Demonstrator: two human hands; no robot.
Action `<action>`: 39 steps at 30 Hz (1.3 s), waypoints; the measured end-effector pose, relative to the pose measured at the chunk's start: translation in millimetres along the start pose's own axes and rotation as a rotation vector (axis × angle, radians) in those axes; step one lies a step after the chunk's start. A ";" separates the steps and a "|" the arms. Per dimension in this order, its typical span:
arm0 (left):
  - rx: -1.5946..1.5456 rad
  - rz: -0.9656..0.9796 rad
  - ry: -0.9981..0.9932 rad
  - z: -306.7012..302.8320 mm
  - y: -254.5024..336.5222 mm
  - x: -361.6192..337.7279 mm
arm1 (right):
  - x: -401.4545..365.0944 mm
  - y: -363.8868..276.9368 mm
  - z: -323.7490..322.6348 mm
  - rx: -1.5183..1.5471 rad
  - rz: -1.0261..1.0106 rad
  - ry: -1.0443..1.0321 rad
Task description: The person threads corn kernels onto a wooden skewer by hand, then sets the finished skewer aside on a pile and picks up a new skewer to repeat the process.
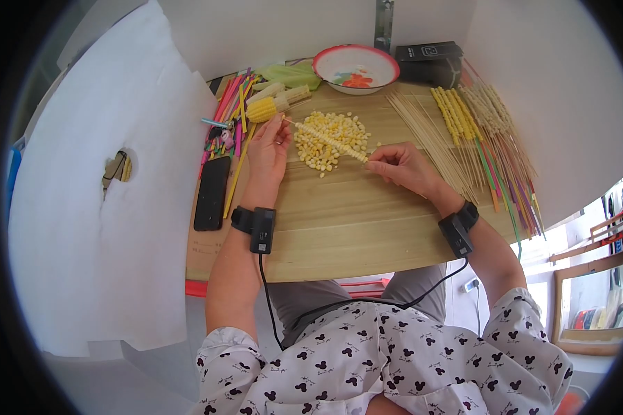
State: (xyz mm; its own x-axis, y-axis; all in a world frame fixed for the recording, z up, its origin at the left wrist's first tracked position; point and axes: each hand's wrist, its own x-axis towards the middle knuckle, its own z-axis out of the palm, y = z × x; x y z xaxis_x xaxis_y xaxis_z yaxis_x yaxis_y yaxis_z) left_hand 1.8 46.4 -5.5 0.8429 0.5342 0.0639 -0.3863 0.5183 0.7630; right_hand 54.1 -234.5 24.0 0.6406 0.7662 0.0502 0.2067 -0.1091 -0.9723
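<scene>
A thin wooden skewer threaded with pale yellow corn kernels [336, 143] stretches between my two hands, slanting down to the right. My left hand [273, 142] pinches its bare upper end with fingers closed. At the lower end, the fingertips of my right hand [403, 166] are closed around the skewer by the last kernels. Beneath it a heap of loose corn kernels [317, 153] lies on the wooden board [325, 235]. Just above my left hand is a partly stripped corn cob [262, 109].
Bare skewers [429, 138] lie right of the heap, beside finished kernel skewers [455, 114] and colored sticks [516, 187]. A red-rimmed bowl [356, 52] and a black box [429, 62] stand behind. Left are a phone [212, 194], colored strips [230, 111] and green husk [291, 75].
</scene>
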 end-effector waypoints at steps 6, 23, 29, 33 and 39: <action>-0.050 -0.107 -0.027 -3.9 -0.1 3.4 | 0.4 2.4 -1.4 0.005 -0.014 0.008; -0.071 -0.246 -0.082 8.7 -8.5 -5.9 | 2.2 11.0 -1.6 -0.089 -0.088 0.066; -0.044 -0.201 -0.083 10.4 -8.5 -8.3 | 2.4 10.2 -2.0 -0.113 -0.085 0.066; -0.022 -0.189 -0.094 8.0 -8.9 -6.9 | 3.2 11.4 -2.3 -0.117 -0.059 0.069; 0.143 -0.097 -0.080 20.5 -5.3 -13.5 | 5.0 12.5 -7.3 -0.080 -0.023 0.088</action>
State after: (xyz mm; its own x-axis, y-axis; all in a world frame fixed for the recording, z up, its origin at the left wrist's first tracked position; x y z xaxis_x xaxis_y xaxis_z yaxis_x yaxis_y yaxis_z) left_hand 0.2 22.8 2.8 0.9028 0.4288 0.0319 -0.2495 0.4619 0.8511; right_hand 65.2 -236.7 13.8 0.6969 0.7107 0.0956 0.2782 -0.1451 -0.9495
